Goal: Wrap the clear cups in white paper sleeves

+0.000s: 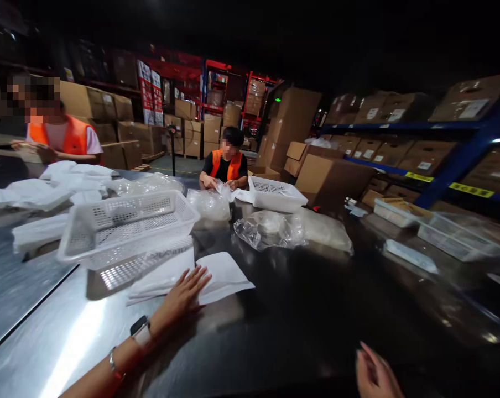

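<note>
My left hand [189, 290] is stretched out with fingers spread, its fingertips resting on a white flat packet [225, 276] that looks like paper or a soft mailer. Close by on the left, a stack of similar white packets [167, 279] lies partly under the rim of a white perforated plastic basket [129, 224]. My right hand [376, 371] is at the bottom right, low over the dark tabletop, cut off by the frame edge. Its fingers are loosely curled with a gap between them, slightly blurred, and nothing shows in them.
Clear plastic bags [295, 229] lie mid-table, with another white basket [277, 193] behind. More white packets [63, 185] are piled at left. Clear bins [461, 237] stand at right. Two people in orange vests [233, 166] sit across the metal table [308, 326].
</note>
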Motion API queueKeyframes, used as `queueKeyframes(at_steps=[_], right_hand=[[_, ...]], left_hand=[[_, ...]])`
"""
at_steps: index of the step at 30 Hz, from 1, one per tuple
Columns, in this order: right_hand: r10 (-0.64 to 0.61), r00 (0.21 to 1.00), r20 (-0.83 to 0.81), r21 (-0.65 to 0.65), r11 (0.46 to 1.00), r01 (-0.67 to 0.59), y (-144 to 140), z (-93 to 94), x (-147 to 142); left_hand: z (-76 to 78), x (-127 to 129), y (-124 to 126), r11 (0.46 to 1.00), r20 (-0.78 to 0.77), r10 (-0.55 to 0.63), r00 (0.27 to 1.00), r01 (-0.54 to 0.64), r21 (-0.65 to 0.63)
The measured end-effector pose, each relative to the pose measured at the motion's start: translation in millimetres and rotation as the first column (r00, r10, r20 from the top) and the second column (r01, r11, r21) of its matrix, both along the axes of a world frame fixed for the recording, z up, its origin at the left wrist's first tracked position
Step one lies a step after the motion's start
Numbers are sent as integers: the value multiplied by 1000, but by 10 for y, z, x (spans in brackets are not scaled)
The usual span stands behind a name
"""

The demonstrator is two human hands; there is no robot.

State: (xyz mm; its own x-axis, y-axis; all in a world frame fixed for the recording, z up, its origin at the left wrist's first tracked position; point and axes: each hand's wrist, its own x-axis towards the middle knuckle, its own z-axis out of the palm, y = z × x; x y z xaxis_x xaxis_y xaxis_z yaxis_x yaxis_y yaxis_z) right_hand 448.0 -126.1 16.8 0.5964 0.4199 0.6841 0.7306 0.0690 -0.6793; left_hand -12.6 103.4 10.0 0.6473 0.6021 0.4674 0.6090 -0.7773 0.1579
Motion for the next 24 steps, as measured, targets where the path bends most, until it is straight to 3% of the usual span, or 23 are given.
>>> queueKeyframes(at_steps=[1, 2, 4, 7, 9, 11, 14, 17, 19, 24], right_hand=[[91, 978, 186, -21, 996, -89, 281, 32, -84], [219, 899, 379, -77, 976, -205, 601, 75, -201], [508, 599, 619, -302, 858, -416, 1263, 170, -505], [691, 268, 671, -505, 692, -516, 1997, 231, -981], [732, 150, 665, -560, 621, -548, 2215, 198, -1211], [743, 74, 665, -569, 568, -594, 2257, 141, -1342], [751, 26, 660, -552, 508, -661, 2118, 76, -1413], [759, 71, 647, -492, 487, -721, 1856, 37, -1449], [757, 141, 638, -443, 510, -737, 1656, 2, -1493], [694, 346, 632, -317, 639, -701, 1218, -147, -1644]], left_hand=[[-8, 51, 18, 1000, 9, -25, 1000, 24, 14], [-27, 93, 24, 998, 19, -52, 998, 52, 29], [-85, 141, 13, 992, 48, -114, 992, 111, 62], [-146, 131, -34, 977, 98, -197, 976, 186, 105], [-134, 100, -71, 967, 113, -228, 967, 212, 138], [-90, 65, -111, 960, 110, -251, 962, 232, 160], [-27, 7, -193, 959, 104, -260, 960, 244, 141], [-17, -43, -326, 971, 106, -234, 966, 227, 74], [-26, -63, -445, 980, 145, -198, 969, 197, 23], [-16, -80, -713, 985, 223, -102, 969, 130, -115]])
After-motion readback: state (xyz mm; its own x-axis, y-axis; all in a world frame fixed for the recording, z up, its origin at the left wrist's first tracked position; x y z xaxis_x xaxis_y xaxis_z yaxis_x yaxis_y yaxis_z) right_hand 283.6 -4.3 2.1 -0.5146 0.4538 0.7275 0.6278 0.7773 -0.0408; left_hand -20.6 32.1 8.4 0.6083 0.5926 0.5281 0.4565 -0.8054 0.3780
